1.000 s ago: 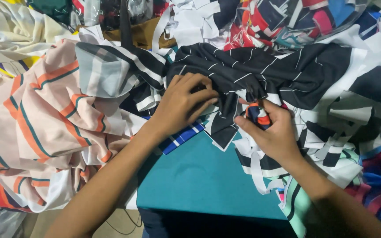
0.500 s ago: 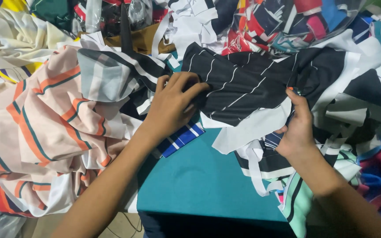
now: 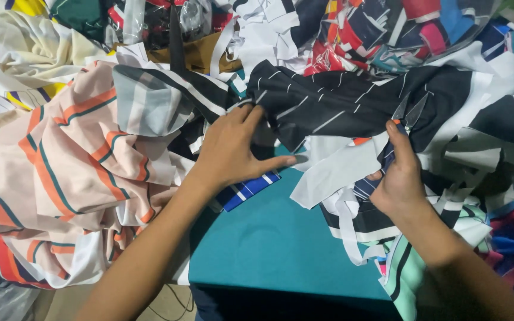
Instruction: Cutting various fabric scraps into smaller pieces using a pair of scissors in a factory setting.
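This looks like a garment or fabric-cutting workshop; a teal table (image 3: 281, 249) is heaped on all sides with cut cloth; to the left lies a peach striped fabric (image 3: 49, 178); at the far middle a black piece with white dashes (image 3: 340, 101); white strips (image 3: 346, 208) and offcuts trail over the near right; at the far right, red and blue printed scraps (image 3: 388, 35) pile up; so much loose, unsorted cloth in many patterns suggests sewing or sorting work rather than a home.
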